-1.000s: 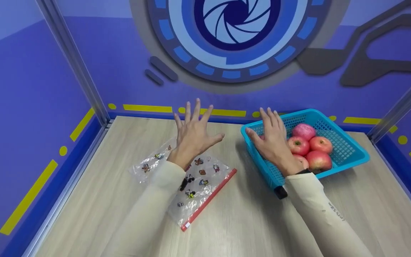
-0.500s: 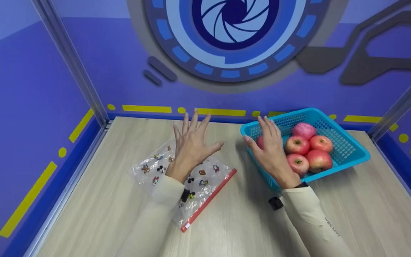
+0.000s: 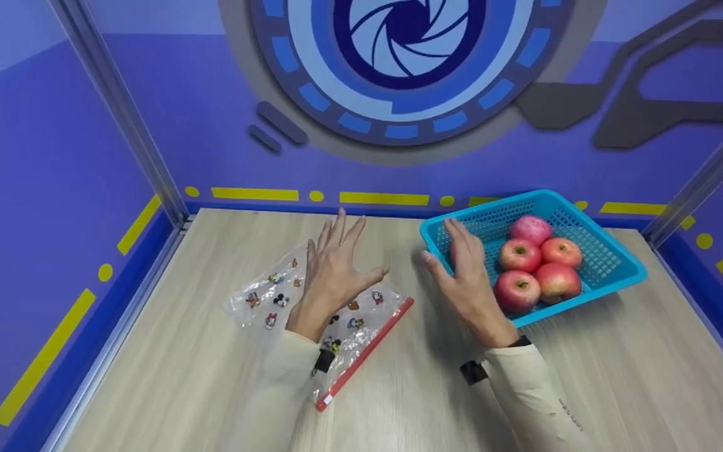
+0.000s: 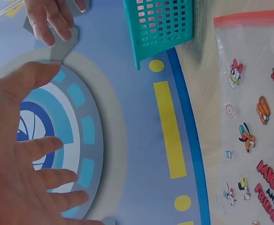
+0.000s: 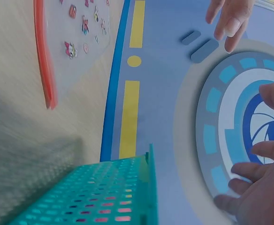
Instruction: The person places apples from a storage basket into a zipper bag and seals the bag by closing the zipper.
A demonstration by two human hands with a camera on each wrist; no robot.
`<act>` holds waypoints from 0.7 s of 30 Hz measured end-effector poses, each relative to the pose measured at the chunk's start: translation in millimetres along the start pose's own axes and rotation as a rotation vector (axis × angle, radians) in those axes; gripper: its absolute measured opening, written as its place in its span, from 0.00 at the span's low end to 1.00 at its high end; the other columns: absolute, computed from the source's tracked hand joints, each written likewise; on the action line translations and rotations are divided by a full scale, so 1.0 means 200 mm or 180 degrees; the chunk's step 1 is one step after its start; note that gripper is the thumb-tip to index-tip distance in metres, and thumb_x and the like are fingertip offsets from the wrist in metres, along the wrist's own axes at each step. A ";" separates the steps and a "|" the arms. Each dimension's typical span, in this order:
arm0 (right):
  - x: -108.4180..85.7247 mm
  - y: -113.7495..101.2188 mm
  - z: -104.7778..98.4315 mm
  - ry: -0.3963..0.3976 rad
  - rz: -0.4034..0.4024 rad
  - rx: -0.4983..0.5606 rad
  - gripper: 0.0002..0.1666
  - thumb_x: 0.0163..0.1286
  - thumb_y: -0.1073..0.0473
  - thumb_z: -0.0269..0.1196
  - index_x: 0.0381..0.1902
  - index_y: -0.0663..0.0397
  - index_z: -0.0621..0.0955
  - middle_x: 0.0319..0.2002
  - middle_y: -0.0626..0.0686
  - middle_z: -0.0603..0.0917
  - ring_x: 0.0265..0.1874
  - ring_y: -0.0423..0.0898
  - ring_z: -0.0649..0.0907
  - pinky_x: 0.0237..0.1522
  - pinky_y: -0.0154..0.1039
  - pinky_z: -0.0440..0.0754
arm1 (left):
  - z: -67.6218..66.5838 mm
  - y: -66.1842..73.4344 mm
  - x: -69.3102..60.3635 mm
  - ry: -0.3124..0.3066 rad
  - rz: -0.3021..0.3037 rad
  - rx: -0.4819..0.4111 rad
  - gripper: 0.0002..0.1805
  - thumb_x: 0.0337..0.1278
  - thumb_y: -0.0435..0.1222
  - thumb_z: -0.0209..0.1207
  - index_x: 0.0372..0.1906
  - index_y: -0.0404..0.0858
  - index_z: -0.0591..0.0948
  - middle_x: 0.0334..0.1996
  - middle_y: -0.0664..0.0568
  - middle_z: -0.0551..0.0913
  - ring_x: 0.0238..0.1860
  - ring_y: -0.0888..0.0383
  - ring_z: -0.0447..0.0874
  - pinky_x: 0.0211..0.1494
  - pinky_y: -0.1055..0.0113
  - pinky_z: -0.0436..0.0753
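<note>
My left hand (image 3: 335, 273) hovers with spread fingers over a clear plastic zip bag (image 3: 361, 336) printed with cartoon figures and edged by a red slider strip. In the left wrist view the bag (image 4: 254, 140) lies flat, and the left hand (image 4: 29, 154) holds nothing. My right hand (image 3: 471, 285) is held above the left side of a turquoise plastic basket (image 3: 612, 251), its fingers extended and nothing in them. Several red apples (image 3: 518, 292) sit in the basket; one is partly hidden behind the right hand. Both hands appear apart from the things below them.
The pale wooden table (image 3: 167, 351) is bounded by blue printed wall panels (image 3: 223, 138) at the back and sides. Metal posts (image 3: 123, 119) stand at the corners. The basket's far edge is close to the back wall.
Both hands have come down and slightly nearer to the body, their fingers still extended. More of the apples shows beside the right hand. The bag and basket stay in place.
</note>
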State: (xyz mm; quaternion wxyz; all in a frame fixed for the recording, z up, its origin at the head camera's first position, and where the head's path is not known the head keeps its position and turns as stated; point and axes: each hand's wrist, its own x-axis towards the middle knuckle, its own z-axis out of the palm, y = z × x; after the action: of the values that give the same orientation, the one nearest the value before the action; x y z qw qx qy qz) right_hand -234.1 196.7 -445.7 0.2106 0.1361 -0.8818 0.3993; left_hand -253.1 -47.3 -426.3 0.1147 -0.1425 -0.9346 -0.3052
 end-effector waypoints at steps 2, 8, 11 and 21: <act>-0.02 -0.01 0.02 -0.0005 0.0019 0.0083 0.45 0.80 0.44 0.64 0.84 0.54 0.60 0.83 0.56 0.60 0.81 0.57 0.59 0.78 0.64 0.56 | 0.00 -0.02 -0.02 -0.0001 -0.0021 -0.0036 0.52 0.56 0.56 0.75 0.83 0.47 0.66 0.86 0.44 0.48 0.84 0.39 0.46 0.78 0.29 0.46; -0.05 -0.02 0.07 0.0039 -0.0027 0.0391 0.43 0.79 0.50 0.67 0.83 0.56 0.64 0.80 0.58 0.67 0.78 0.57 0.67 0.74 0.62 0.67 | 0.03 -0.04 -0.05 -0.0018 0.0054 -0.0160 0.52 0.56 0.54 0.76 0.83 0.45 0.66 0.84 0.41 0.54 0.83 0.37 0.51 0.78 0.30 0.51; -0.06 0.00 0.08 0.0006 -0.0053 0.0519 0.42 0.78 0.54 0.68 0.81 0.60 0.64 0.77 0.61 0.70 0.74 0.59 0.72 0.70 0.62 0.73 | 0.05 -0.05 -0.07 -0.0063 0.0081 -0.0214 0.52 0.55 0.52 0.77 0.83 0.44 0.66 0.83 0.41 0.56 0.82 0.36 0.53 0.79 0.33 0.55; -0.13 0.03 0.14 -0.0078 0.0101 0.0736 0.40 0.79 0.52 0.66 0.80 0.60 0.66 0.76 0.59 0.73 0.74 0.57 0.73 0.71 0.59 0.72 | 0.10 -0.10 -0.15 -0.0429 -0.0066 -0.0460 0.43 0.58 0.45 0.78 0.77 0.41 0.74 0.77 0.43 0.71 0.75 0.41 0.69 0.74 0.42 0.70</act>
State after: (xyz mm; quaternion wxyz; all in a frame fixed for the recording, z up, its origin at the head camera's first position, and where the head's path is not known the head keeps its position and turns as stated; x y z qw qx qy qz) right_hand -220.6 181.4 -479.1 0.1764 0.1504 -0.8344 0.5000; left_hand -235.2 -56.1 -462.3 0.0379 -0.1609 -0.9171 -0.3628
